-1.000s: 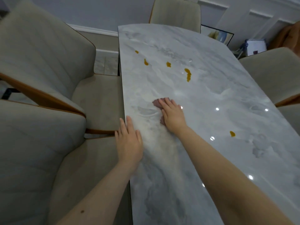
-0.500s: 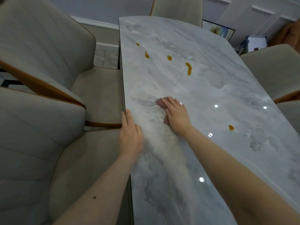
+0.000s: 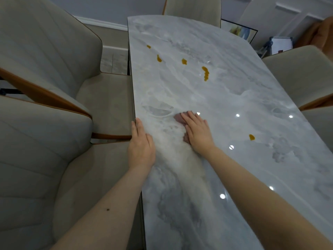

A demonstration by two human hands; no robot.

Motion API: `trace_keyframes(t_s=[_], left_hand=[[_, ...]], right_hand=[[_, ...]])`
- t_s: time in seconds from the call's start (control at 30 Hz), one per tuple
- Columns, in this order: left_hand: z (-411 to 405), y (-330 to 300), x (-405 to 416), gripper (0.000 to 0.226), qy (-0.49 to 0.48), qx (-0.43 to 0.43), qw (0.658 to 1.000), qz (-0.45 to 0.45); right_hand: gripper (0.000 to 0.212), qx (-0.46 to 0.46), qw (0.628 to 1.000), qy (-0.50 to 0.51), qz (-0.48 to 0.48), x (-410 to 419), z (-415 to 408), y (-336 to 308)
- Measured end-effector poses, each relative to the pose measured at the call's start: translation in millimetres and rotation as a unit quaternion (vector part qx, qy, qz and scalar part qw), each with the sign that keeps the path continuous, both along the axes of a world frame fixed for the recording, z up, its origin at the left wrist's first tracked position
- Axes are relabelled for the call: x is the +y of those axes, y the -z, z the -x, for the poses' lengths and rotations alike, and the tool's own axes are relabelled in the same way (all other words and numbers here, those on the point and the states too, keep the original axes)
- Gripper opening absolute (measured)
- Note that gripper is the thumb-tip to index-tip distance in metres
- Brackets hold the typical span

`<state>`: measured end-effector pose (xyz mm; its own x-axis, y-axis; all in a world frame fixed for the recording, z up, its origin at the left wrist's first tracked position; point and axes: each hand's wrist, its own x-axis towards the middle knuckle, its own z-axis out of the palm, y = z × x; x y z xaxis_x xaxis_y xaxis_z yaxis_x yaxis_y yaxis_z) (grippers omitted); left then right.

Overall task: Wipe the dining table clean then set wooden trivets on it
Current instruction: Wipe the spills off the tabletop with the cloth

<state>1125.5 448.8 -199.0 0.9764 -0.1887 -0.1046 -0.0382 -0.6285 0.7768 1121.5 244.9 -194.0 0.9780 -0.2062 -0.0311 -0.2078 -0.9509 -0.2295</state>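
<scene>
R hand (image 3: 198,134) flat on pink cloth (image 3: 178,117), L hand (image 3: 141,147) at marble table (image 3: 234,98) edge, orange spills (image 3: 205,73)

both forearms are bare with no sleeves, and the left forearm (image 3: 108,210) carries a small dark mole.

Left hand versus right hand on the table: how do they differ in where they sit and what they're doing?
The left hand rests flat at the table's left edge with nothing under it; the right hand lies farther in, pressing flat on a pinkish cloth that peeks out past its fingers. The right hand is also nearer the yellow stains; the left sits beside the chair. Both are palm down with fingers straight.
</scene>
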Motion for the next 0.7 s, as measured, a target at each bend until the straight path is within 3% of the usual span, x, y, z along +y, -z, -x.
trace_keyframes(t_s=[0.07,0.17,0.23,0.3,0.43,0.53,0.6,0.7], left_hand=[[-1,-1,0,0.039,-0.017,0.001,1.0,0.013],[-2,4,0,0.058,-0.038,-0.03,0.998,-0.027],[-4,5,1,0.069,-0.015,-0.075,0.99,-0.121],[-5,5,1,0.066,0.021,-0.131,0.969,-0.206],[-3,-6,-16,0.058,0.149,-0.256,0.914,-0.276],[1,-19,-54,0.058,0.223,-0.272,0.898,-0.263],[7,-25,-90,0.058,0.268,-0.265,0.895,-0.24],[11,-25,-130,0.06,0.308,-0.261,0.889,-0.217]], right_hand=[[0.061,-0.005,1.0,0.017,0.005,21,-16,-1],[0.061,0.004,0.998,-0.061,-0.005,54,-2,-2],[0.053,-0.032,0.993,-0.112,0.004,60,29,1],[0.049,-0.074,0.993,-0.095,0.016,46,58,6],[0.059,-0.053,0.997,0.059,0.025,-10,91,0],[0.049,-0.112,0.981,0.151,-0.05,-38,100,-9],[0.04,-0.167,0.952,0.227,-0.122,-55,104,-18],[0.033,-0.265,0.864,0.388,-0.181,-79,109,-33]])
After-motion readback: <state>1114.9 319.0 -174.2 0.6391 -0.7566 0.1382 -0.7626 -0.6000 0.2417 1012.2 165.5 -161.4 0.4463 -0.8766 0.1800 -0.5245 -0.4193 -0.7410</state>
